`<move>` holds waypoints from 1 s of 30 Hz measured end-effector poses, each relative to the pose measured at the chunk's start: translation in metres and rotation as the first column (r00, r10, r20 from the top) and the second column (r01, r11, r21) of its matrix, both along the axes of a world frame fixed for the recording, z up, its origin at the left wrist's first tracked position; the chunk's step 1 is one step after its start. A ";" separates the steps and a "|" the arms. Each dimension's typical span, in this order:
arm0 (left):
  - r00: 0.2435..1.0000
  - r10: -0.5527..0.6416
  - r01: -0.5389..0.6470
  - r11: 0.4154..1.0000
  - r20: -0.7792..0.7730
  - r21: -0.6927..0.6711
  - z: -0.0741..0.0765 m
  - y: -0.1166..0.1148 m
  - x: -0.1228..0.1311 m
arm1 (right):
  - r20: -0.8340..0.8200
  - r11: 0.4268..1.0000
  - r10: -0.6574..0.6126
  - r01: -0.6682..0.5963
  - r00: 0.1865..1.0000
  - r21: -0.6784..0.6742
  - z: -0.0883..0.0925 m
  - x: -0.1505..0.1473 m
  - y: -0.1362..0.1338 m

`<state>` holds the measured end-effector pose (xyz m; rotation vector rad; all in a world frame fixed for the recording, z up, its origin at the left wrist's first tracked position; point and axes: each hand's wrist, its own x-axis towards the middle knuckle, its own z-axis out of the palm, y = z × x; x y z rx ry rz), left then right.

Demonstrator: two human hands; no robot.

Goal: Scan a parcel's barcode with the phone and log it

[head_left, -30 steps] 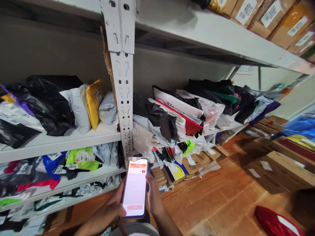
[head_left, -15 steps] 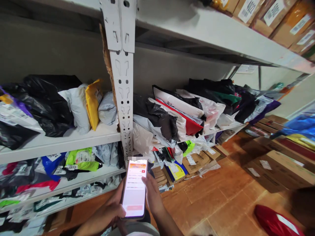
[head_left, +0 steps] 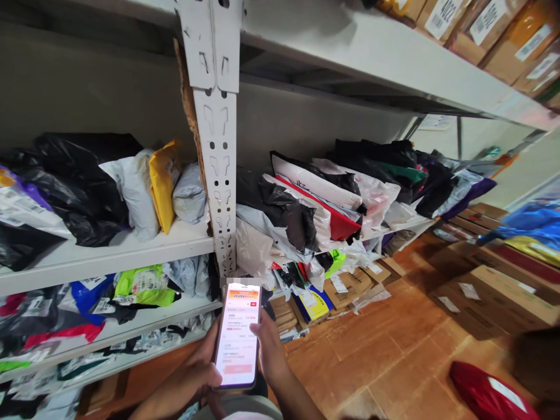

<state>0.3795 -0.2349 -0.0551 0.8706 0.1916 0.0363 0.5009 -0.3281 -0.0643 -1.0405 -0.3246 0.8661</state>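
A smartphone (head_left: 238,341) with a lit screen is held upright in front of my body, low in the middle of the head view. My left hand (head_left: 205,361) is closed around its left side, the thumb lying over the lower left corner. On the opposite edge, my right hand (head_left: 266,341) grips the phone with its thumb at the right side of the screen. Lines of text and a pinkish button show on the display, too small to read. Behind the phone stands the white perforated shelf post (head_left: 217,146).
Bagged parcels, among them a yellow mailer (head_left: 163,185) and a black bag (head_left: 87,181), fill shelves on both sides of the post. Cardboard boxes (head_left: 485,297) stand on the tiled floor at right. A red parcel (head_left: 490,391) lies at lower right. Labelled boxes (head_left: 476,23) sit overhead.
The phone's screen content has changed, with more lines of text in its lower half. Both hands stay on the phone. The view has shifted very slightly.
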 end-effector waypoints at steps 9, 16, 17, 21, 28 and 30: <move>0.989 -0.022 0.022 1.000 -0.144 0.002 0.019 -0.001 -0.004 | -0.027 1.000 0.026 -0.026 0.999 0.014 0.001 -0.001 0.002; 0.990 -0.049 0.054 0.998 -0.132 0.034 0.013 0.004 -0.006 | -0.040 1.000 0.016 -0.016 0.999 -0.017 -0.001 -0.001 0.006; 0.991 -0.044 0.047 0.999 -0.124 0.022 0.011 0.003 -0.005 | -0.052 1.000 0.025 -0.026 0.998 -0.008 -0.001 -0.002 0.005; 0.994 0.014 -0.003 0.995 -0.106 0.103 0.011 -0.001 0.000 | -0.200 0.998 0.037 -0.028 0.979 0.049 -0.002 -0.006 0.004; 0.863 0.365 0.239 0.315 -0.349 0.919 0.062 0.018 -0.017 | -0.394 0.994 0.077 -0.038 0.916 0.106 -0.006 -0.008 0.007; 0.864 0.473 0.162 0.059 -0.171 0.985 0.072 0.013 -0.033 | -0.378 0.997 0.038 -0.012 0.925 0.072 -0.006 -0.006 0.008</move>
